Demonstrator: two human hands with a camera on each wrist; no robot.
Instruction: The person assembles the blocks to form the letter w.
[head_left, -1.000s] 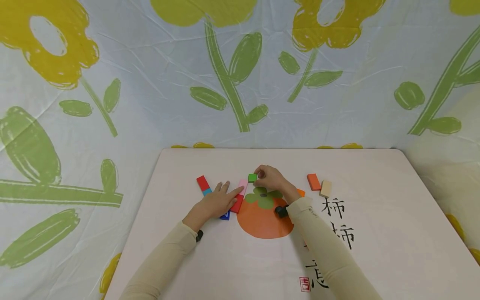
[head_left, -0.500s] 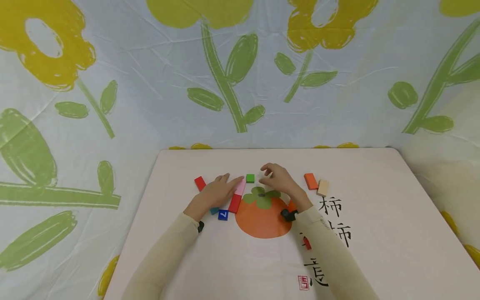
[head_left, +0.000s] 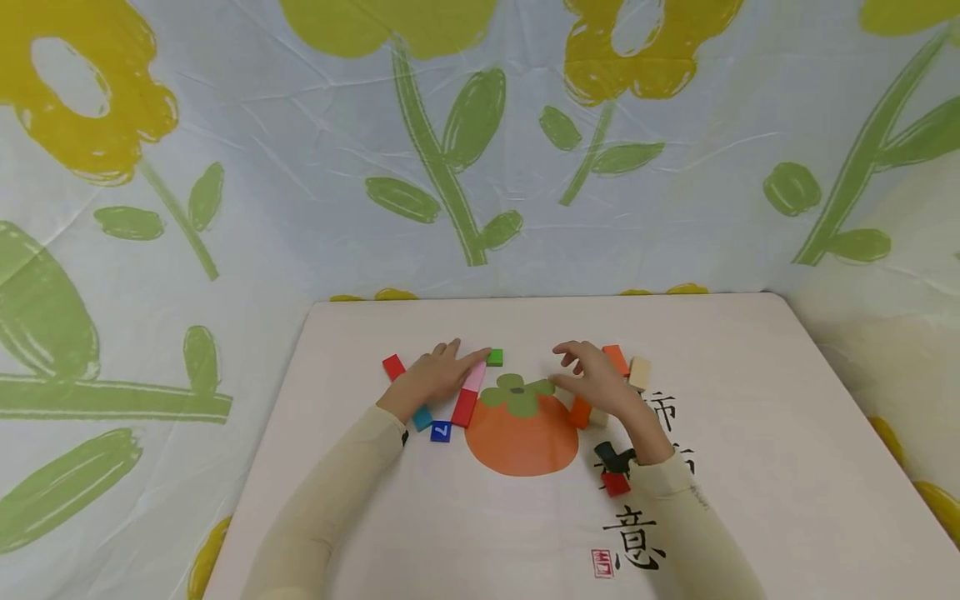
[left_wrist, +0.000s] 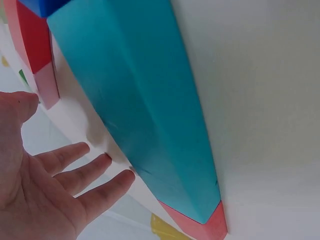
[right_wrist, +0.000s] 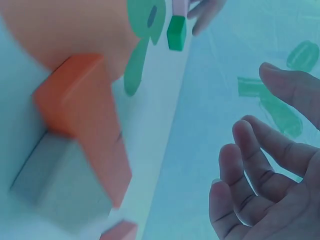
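My left hand [head_left: 435, 375] lies with fingers spread over the left-hand blocks. Its thumb points toward the pink block [head_left: 475, 377] and the small green block [head_left: 495, 357]. In the left wrist view its fingertips are close to the long teal block [left_wrist: 145, 100], which has a red block [left_wrist: 212, 225] at its end. A longer red block [head_left: 465, 408] meets the pink one. My right hand [head_left: 594, 379] holds nothing; its fingers are loosely bent above an orange block [head_left: 581, 412] and a beige block [head_left: 598, 417]. The right wrist view shows the orange block [right_wrist: 95, 115] beside that hand.
A blue block marked 7 [head_left: 441, 431] lies near the teal one. Another orange block [head_left: 615, 360] and beige block [head_left: 640, 373] lie at the right. A red block [head_left: 615, 485] sits nearer me. The tablecloth [head_left: 525, 533] has a printed persimmon [head_left: 521, 442] and characters.
My right hand has let go of the green block and moved right, over the orange and beige blocks. My left hand stays by the pink block. The head view has shifted slightly.
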